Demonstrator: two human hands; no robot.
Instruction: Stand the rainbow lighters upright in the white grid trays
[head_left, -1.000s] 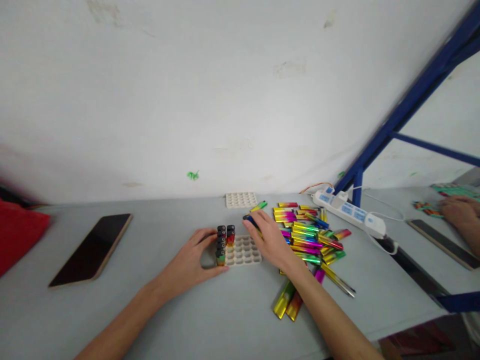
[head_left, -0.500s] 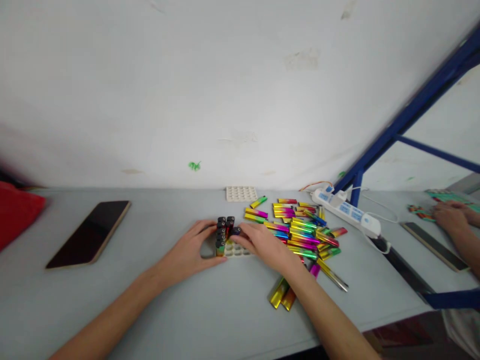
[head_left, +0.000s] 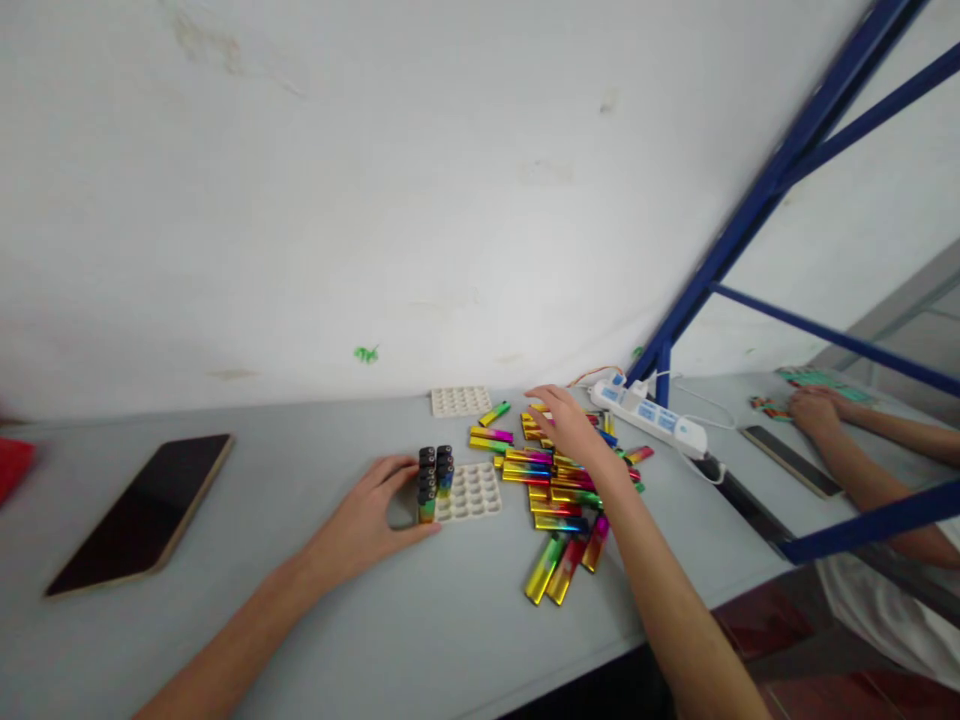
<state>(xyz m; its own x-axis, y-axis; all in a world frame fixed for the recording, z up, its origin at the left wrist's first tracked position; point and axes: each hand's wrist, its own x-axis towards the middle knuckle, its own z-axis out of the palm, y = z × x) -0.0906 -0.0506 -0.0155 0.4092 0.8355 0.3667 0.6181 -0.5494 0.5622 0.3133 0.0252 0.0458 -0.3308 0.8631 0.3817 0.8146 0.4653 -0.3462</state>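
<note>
A white tray with rows of holes (head_left: 474, 492) lies on the table, and two short rows of shiny lighter-like tubes with black tops (head_left: 427, 507) stand upright in its left side. My left hand (head_left: 358, 515) curves round that side, fingertips against the left row and thumb along the near edge, steadying the tray. Over to the right, my right hand (head_left: 568, 425) hovers above a loose pile of the same gradient-coloured metallic tubes (head_left: 536, 470). Its fingers are stretched and apart, with nothing visible in them. The hand and forearm cover part of the pile.
A second white tray (head_left: 460, 402) lies near the wall. At left are a dark flat board (head_left: 150, 510) and a red item (head_left: 13, 468). A power strip (head_left: 651, 415) and a blue metal frame (head_left: 720, 250) stand right; beyond, another person's hands (head_left: 816, 408) work.
My right hand has left the tray, where it was placing a tube in the second row, and moved right over the pile. My left hand stays at the tray. The view has shifted right.
</note>
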